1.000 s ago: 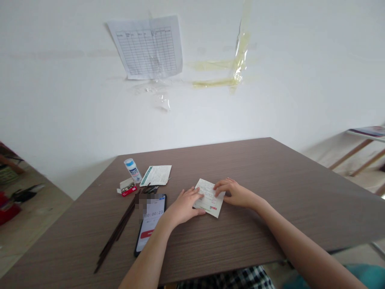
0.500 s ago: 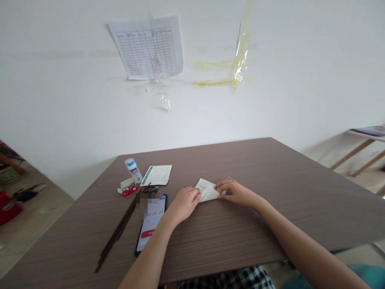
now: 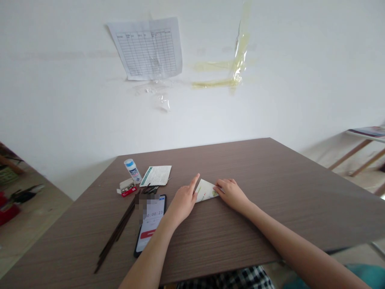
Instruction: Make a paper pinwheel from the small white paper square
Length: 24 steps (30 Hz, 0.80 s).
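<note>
A small folded piece of printed paper [image 3: 206, 190] lies on the table between my hands, its upper face pale with green and red marks. My left hand [image 3: 184, 200] rests at its left edge. The index finger there points up and away, the thumb touches the paper, and the other fingers are hidden. At the right corner my right hand [image 3: 233, 193] has its fingers closed on the paper, pressing it toward the tabletop.
Left of my hands lie a phone [image 3: 151, 224] showing a timer, thin dark sticks [image 3: 116, 237] and partly hidden scissors [image 3: 150, 190]. Behind them are a small red-and-white box [image 3: 128, 190], a white-and-blue glue stick [image 3: 133, 170] and another printed paper [image 3: 157, 176]. A wall [image 3: 210, 120] borders the table's far side.
The paper's flap has been folded over, covering the printed text with a pale face. My left index finger has lifted and straightened; my right hand has moved lower against the paper.
</note>
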Each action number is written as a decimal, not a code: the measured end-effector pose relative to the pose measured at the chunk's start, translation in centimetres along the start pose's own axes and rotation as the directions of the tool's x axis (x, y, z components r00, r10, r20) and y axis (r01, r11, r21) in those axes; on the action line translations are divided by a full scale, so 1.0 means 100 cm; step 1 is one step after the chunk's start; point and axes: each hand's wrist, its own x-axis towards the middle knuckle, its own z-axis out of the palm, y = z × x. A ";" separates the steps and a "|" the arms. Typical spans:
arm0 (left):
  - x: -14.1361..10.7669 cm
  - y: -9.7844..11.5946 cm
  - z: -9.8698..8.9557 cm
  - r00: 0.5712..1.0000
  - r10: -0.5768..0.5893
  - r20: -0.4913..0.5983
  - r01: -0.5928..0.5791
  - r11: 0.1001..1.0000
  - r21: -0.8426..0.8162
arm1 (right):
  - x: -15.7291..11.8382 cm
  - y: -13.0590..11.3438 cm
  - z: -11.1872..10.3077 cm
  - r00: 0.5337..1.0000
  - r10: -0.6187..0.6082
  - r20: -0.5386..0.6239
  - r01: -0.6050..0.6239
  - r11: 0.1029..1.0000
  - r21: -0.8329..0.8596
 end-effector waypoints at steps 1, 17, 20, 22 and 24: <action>0.000 0.001 0.000 1.000 0.005 0.018 -0.005 1.000 0.013 | 0.000 -0.001 0.001 1.000 0.016 0.007 -0.016 1.000 -0.009; -0.001 0.009 -0.005 0.988 0.001 0.152 -0.024 0.989 0.147 | -0.009 0.003 -0.001 0.994 -0.102 -0.026 0.102 0.995 -0.019; 0.000 0.008 -0.002 0.989 0.003 0.151 -0.027 0.987 0.158 | -0.008 0.004 -0.002 0.995 -0.100 -0.001 0.100 0.994 -0.039; 0.000 0.006 0.000 0.989 0.008 0.151 -0.033 0.986 0.164 | -0.008 0.003 -0.003 0.995 -0.100 0.016 0.101 0.994 -0.051; 0.001 0.006 0.001 0.989 0.010 0.150 -0.034 0.986 0.161 | -0.007 0.002 -0.004 0.994 -0.105 0.027 0.107 0.993 -0.056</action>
